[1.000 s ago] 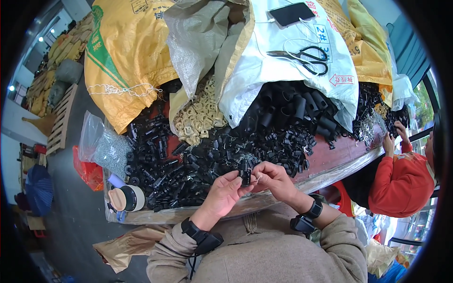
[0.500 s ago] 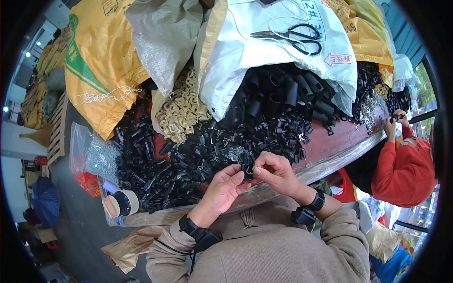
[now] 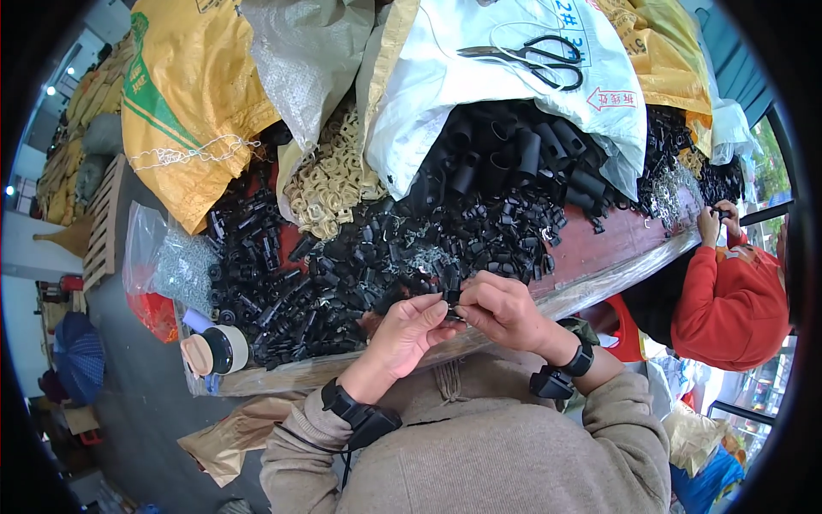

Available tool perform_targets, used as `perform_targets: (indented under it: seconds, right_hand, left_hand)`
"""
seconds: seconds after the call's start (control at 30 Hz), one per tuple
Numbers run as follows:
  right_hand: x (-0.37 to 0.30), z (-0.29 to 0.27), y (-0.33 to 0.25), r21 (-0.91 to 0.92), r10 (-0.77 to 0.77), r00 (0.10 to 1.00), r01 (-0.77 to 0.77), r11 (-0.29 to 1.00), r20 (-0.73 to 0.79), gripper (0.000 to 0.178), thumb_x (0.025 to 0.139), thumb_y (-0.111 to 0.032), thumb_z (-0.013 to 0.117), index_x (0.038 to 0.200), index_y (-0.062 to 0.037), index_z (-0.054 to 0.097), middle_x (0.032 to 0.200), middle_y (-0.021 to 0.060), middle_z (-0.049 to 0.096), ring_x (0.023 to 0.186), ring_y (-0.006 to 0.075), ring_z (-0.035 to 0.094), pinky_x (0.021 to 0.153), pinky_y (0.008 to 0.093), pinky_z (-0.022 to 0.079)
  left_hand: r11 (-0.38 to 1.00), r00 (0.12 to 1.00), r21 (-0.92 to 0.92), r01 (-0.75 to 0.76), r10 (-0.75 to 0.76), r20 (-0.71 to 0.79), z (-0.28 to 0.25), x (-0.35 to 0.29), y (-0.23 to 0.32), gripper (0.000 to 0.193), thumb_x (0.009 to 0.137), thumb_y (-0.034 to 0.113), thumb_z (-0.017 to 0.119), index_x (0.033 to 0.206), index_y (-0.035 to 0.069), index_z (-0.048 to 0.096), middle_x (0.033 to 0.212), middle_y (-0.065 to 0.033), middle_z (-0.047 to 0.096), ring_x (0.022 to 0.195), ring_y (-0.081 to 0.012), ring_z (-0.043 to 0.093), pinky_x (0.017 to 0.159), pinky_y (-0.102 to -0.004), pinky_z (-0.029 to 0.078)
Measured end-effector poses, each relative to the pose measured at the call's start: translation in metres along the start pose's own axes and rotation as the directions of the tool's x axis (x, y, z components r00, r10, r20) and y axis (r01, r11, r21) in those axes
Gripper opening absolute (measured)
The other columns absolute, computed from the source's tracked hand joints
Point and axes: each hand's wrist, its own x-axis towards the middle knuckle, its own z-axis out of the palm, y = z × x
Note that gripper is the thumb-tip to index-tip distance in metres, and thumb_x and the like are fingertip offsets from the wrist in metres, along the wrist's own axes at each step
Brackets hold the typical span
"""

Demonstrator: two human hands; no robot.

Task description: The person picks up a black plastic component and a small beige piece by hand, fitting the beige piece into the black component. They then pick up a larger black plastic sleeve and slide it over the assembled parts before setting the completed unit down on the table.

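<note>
Close to the table's near edge, my two hands meet around a small black plastic part (image 3: 451, 283). My left hand (image 3: 406, 334) grips it from the left between thumb and fingers. Pinched against its right side are the thumb and forefinger of my right hand (image 3: 505, 313); whether a smaller piece is in that pinch I cannot make out. Just beyond my fingers lie loose black plastic parts (image 3: 342, 278) in a heap, with a patch of small silvery metal pieces (image 3: 431, 259) among them.
Open sacks spill black tubes (image 3: 498, 184) and beige plastic pieces (image 3: 330, 193) onto the red tabletop (image 3: 595, 248). Scissors (image 3: 535, 60) lie on the white sack (image 3: 415, 107). A lidded cup (image 3: 227, 349) stands at the left corner. On the right, a co-worker in red (image 3: 728, 308) handles parts.
The black part has turned and stands more upright between my fingers. My hands have stayed close together, and the whole view has shifted slightly.
</note>
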Motion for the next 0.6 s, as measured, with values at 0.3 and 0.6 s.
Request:
perform_targets:
  seconds: [0.3, 0.6]
  right_hand:
    - [-0.003, -0.002, 0.004, -0.011, 0.035, 0.988, -0.034, 0.999, 0.147, 0.013, 0.069, -0.003, 0.064, 0.073, -0.0028, 0.051, 0.071, 0.0094, 0.052, 0.061, 0.0208, 0.053, 0.051, 0.0267, 0.042]
    - [0.017, 0.033, 0.008, 0.424, 0.457, 0.831, -0.555, 0.715, 0.317, 0.014, 0.075, -0.007, 0.063, 0.074, -0.0031, 0.050, 0.068, -0.0023, 0.046, 0.060, 0.0023, 0.044, 0.048, 0.0173, 0.033]
  left_hand:
    - [0.994, 0.997, 0.095, 0.047, -0.040, -0.073, 0.001, -0.002, 0.002, 0.020, 0.082, 0.012, 0.054, 0.096, -0.002, 0.052, 0.089, -0.0099, 0.058, 0.078, -0.0219, 0.060, 0.067, -0.0265, 0.052]
    - [0.986, 0.995, 0.167, -0.013, 0.029, -0.094, -0.018, -0.024, 0.019, 0.025, 0.086, 0.014, 0.049, 0.104, -0.004, 0.050, 0.095, -0.0107, 0.057, 0.083, -0.0198, 0.059, 0.071, -0.0239, 0.049]
